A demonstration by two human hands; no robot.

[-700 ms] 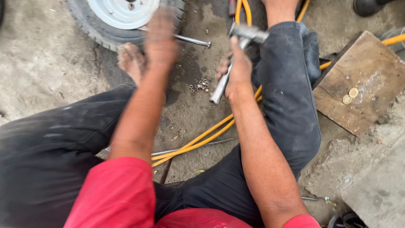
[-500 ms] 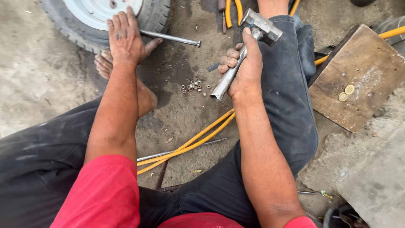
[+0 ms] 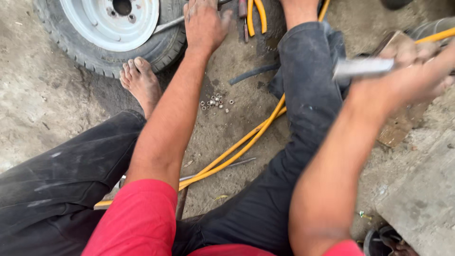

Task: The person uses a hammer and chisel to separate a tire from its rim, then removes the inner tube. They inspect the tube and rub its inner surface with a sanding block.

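Observation:
I sit on a dirt floor in black trousers and a red shirt. My left hand [image 3: 204,22] rests palm down at the edge of a small tyre [image 3: 90,52] with a white rim [image 3: 110,21], over a thin metal rod [image 3: 167,24] lying against the tyre. My right hand [image 3: 411,78] is swung out to the right, blurred, gripping the metal handle of a hammer [image 3: 362,68]. A small pile of several metal nuts [image 3: 215,101] lies on the ground between my legs.
A yellow hose [image 3: 237,148] runs diagonally under my right leg. My bare left foot [image 3: 141,83] is beside the tyre. A wooden board [image 3: 403,118] lies at right, a concrete slab [image 3: 422,199] at lower right. Yellow-handled tools [image 3: 256,14] lie at the top.
My right hand swung the hammer from the middle out to the right. My left hand slid right along the tyre edge. The view shifted, showing more of the wheel.

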